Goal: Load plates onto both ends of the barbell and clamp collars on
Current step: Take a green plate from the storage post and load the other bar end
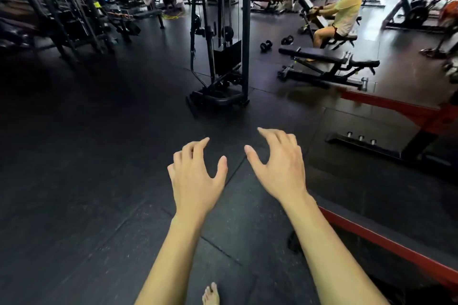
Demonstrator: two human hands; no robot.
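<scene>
Both hands are out in front, palms down over the black rubber floor (99, 181), holding nothing. The left hand (195, 176) and right hand (280, 168) have fingers spread and loosely bent. No barbell, plates or collars can be made out here. A red frame (396, 106) lies to the right, its rails running along the floor.

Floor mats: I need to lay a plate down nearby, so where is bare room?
Bare mat lies left of the left hand, up to the cable machine. Right of the right hand, the red frame crowds things.
</scene>
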